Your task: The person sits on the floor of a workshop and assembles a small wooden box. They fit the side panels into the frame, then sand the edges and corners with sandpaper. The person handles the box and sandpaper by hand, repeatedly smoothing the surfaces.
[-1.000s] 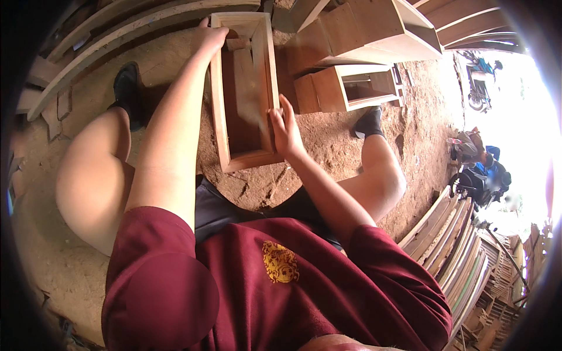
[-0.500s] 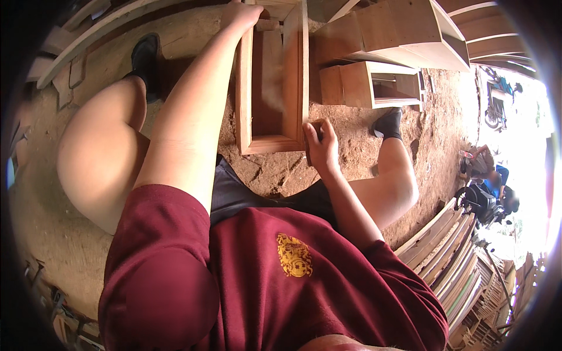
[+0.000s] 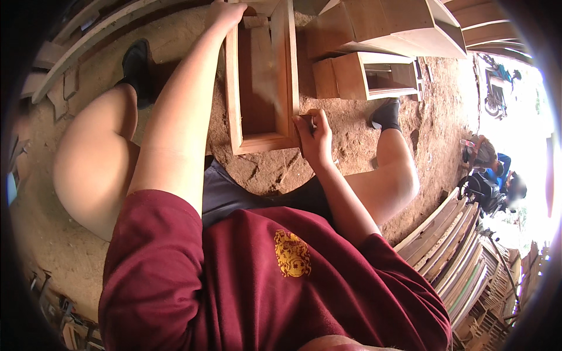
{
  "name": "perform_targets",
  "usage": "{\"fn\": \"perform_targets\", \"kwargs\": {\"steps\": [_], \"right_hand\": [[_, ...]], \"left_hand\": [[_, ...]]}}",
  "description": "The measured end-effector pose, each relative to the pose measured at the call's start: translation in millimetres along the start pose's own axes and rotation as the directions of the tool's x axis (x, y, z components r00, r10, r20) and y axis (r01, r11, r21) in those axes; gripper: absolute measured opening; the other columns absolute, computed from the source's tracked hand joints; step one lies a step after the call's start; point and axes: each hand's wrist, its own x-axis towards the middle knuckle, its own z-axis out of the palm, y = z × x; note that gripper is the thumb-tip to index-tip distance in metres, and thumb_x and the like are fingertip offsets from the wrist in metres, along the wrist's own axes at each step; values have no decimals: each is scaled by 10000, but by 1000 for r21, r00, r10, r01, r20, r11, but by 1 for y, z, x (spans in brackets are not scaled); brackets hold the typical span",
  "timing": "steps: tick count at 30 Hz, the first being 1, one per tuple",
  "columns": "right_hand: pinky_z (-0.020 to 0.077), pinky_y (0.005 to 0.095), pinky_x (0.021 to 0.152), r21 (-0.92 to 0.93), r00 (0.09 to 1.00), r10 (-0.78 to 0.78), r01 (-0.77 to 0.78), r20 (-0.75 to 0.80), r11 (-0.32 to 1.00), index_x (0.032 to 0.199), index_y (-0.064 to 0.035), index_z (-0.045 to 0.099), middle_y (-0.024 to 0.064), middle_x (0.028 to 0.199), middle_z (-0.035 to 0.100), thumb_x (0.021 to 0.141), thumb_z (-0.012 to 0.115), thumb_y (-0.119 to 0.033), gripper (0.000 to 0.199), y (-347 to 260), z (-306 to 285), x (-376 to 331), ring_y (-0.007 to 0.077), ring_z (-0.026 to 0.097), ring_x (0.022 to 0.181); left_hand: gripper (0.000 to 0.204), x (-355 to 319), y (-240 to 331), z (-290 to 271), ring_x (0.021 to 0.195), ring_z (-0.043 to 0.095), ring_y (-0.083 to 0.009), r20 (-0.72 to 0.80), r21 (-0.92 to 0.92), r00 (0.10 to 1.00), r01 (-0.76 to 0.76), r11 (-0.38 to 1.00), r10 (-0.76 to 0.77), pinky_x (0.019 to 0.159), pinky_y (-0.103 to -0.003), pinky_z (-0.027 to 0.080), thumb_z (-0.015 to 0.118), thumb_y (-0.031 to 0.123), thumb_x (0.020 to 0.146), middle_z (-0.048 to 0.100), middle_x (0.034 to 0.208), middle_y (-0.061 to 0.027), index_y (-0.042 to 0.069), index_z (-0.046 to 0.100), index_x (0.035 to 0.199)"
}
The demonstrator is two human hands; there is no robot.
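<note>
An open rectangular wooden box (image 3: 235, 117) with a raised rim lies lengthwise before my knees, and a small wood piece (image 3: 256, 22) shows inside its far end. My left hand (image 3: 227, 14) is closed over the far left part of the rim, its fingers partly hidden. At the near right corner my right hand (image 3: 316, 140) is closed, thumb bent, against the box's outer side. A thin dark edge shows in its grip, but most of what it holds is covered by the fingers.
Right of the box stand a small wooden cabinet (image 3: 345, 76) and a larger wooden case (image 3: 374, 26). Stacked planks (image 3: 439, 234) lie at the lower right. People (image 3: 489, 161) are beside a motorbike (image 3: 477, 193) farther off. A long board (image 3: 88, 50) runs along the upper left.
The whole view has shifted a little, bringing the box slightly left and up. My right hand sits a bit higher along the box's side, its thumb more bent. My left hand keeps its hold.
</note>
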Motion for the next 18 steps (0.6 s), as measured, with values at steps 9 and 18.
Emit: {"fn": "perform_targets", "kwargs": {"steps": [9, 18], "right_hand": [[490, 341, 611, 2, 999, -43, 43, 18, 999, 986, -37, 544, 126, 739, 646, 955, 702, -166, 206, 11, 0, -5, 171, 587, 646], [523, 446, 679, -111, 982, 45, -24, 185, 994, 1037, -31, 535, 227, 885, 690, 952, 686, -221, 258, 9, -27, -38, 405, 681, 778]], "left_hand": [[602, 8, -11, 7, 1015, 685, -281, 22, -118, 996, -87, 989, 90, 864, -384, 552, 689, 115, 733, 718, 1111, -162, 55, 580, 1322], [608, 3, -1, 10, 1055, 670, -300, -17, 14, 1000, -24, 1000, 25, 879, -388, 549, 696, 117, 722, 698, 1161, -183, 58, 575, 1315]]}}
